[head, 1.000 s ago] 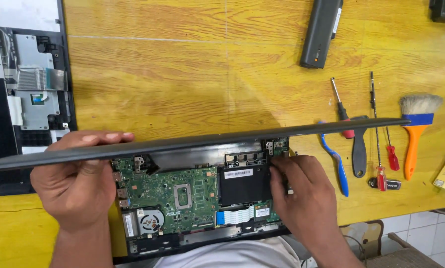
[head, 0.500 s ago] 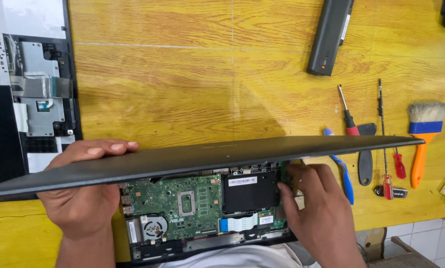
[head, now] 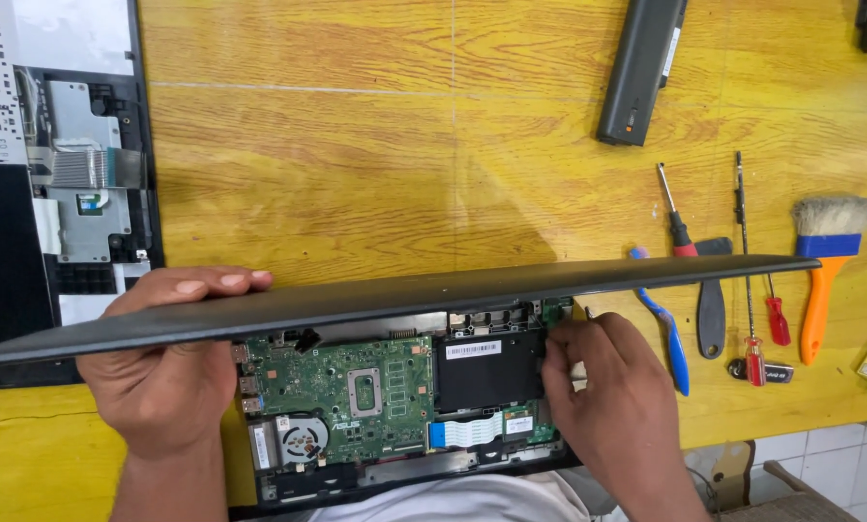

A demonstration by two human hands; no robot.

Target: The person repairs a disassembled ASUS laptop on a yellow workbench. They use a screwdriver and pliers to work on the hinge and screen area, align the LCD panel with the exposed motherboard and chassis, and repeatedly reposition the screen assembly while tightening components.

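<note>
The left hand had the dark laptop lid raised edge-on over the opened base, fingers curled over its rim, a firm grip on the panel. The right hand was down at the right side of the black hard drive, fingertips pinched in beside it; whether they actually held anything could not be told from there. The green motherboard lay exposed under the lid, at the near edge of the yellow wooden counter, one cooling fan at its lower left and one blue-ended ribbon cable below the drive.

Done well, this called for the lid held steady and level, so the hinges were not twisted, while the fingers worked gently around the drive's connector.

To the right lay two red-handled screwdrivers, one blue pry tool, one black spudger and one orange-handled brush. One black battery pack lay up top.
</note>
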